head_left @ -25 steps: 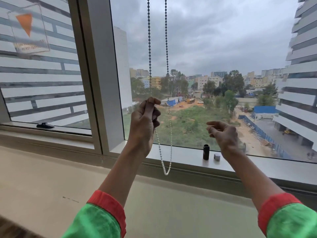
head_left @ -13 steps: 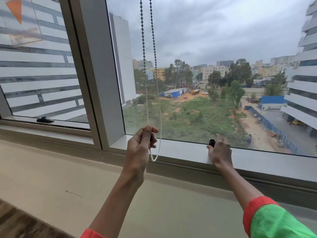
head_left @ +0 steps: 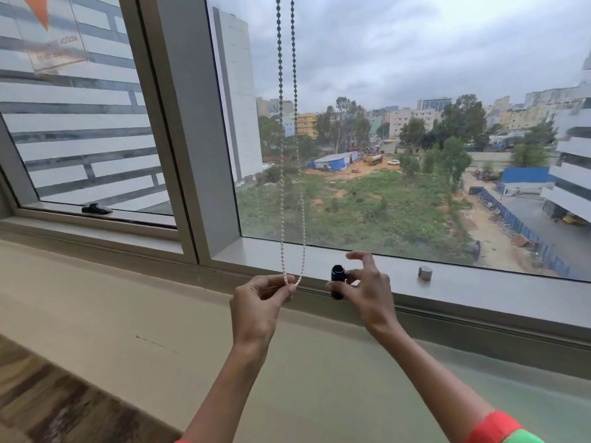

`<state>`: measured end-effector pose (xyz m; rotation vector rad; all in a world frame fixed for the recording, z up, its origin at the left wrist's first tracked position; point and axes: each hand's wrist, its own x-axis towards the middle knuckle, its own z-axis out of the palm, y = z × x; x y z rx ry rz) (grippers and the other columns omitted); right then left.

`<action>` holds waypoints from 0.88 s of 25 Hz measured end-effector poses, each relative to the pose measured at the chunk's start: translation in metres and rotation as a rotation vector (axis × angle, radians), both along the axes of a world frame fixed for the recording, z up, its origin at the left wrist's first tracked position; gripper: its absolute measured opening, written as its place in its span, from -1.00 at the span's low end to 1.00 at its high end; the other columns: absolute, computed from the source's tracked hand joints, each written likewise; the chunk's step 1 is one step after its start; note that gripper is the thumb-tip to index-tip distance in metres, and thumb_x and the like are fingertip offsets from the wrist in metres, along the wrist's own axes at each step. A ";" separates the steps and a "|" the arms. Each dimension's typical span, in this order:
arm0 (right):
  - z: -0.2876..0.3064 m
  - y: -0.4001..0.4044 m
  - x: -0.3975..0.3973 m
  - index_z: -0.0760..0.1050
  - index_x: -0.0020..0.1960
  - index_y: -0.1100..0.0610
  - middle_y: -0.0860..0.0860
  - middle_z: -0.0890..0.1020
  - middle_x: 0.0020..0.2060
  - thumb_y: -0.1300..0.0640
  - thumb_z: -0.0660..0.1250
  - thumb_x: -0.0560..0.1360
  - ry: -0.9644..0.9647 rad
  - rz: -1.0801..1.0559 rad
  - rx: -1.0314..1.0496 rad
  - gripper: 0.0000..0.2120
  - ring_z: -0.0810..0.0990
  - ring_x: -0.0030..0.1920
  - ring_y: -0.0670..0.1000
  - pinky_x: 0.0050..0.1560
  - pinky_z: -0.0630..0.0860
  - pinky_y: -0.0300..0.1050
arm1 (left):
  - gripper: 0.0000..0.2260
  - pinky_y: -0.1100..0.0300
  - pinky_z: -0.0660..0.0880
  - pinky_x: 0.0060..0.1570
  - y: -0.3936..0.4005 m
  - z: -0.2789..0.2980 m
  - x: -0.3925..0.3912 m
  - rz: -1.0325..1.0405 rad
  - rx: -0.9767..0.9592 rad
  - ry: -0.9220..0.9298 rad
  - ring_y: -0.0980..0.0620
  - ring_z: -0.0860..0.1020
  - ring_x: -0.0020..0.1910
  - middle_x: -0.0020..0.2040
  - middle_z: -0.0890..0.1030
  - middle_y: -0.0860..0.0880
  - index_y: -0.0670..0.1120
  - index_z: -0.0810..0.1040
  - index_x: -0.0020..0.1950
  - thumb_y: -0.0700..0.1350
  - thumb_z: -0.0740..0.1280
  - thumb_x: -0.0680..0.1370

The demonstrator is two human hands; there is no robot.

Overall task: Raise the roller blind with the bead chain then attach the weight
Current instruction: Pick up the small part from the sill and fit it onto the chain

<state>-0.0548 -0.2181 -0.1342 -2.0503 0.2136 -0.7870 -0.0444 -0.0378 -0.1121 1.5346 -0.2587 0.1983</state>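
Note:
A white bead chain [head_left: 288, 187] hangs as a loop in front of the window glass, running out of view at the top. My left hand [head_left: 259, 302] pinches the bottom of the loop just below the sill. Right beside it, my right hand [head_left: 365, 289] holds a small black cylindrical weight [head_left: 337, 280] upright between thumb and fingers, a little right of the chain's end. The chain and the weight are apart. The blind itself is out of view above.
A small silver cap-like piece [head_left: 424, 272] stands on the grey window sill [head_left: 479, 289] to the right. A grey window post [head_left: 192, 123] and a black latch [head_left: 96, 208] lie to the left. Below the sill runs a beige wall ledge.
My left hand slid down the chain to its bottom loop. My right hand reached to the sill, picked up the black weight and brought it left toward the chain.

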 end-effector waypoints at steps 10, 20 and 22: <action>0.002 0.051 -0.028 0.29 0.32 0.09 0.14 0.71 -0.16 0.19 0.58 0.21 0.089 0.118 0.086 -0.23 0.69 -0.17 0.08 -0.01 0.60 0.10 | -0.90 0.35 0.54 -0.19 0.005 -0.002 -0.029 -0.046 -0.192 0.024 0.07 0.68 -0.27 -0.14 0.70 -0.12 -0.21 0.68 -0.14 -0.32 0.47 0.38; 0.011 0.055 -0.055 0.16 0.46 0.08 0.09 0.72 -0.25 0.20 0.55 0.28 0.021 0.171 0.143 -0.13 0.70 -0.34 -0.03 -0.12 0.66 0.04 | -0.89 0.31 0.54 -0.21 0.003 -0.006 -0.047 -0.121 -0.197 0.036 0.07 0.65 -0.29 -0.27 0.71 0.01 -0.14 0.68 -0.16 -0.31 0.48 0.37; 0.015 0.055 -0.059 0.13 0.47 0.06 0.03 0.70 -0.30 0.20 0.55 0.30 -0.005 0.177 0.138 -0.12 0.69 -0.37 -0.08 -0.19 0.66 -0.11 | -0.83 0.33 0.52 -0.19 0.003 -0.007 -0.048 -0.116 -0.158 0.022 0.12 0.59 -0.29 -0.30 0.65 0.05 -0.10 0.67 -0.10 -0.27 0.51 0.35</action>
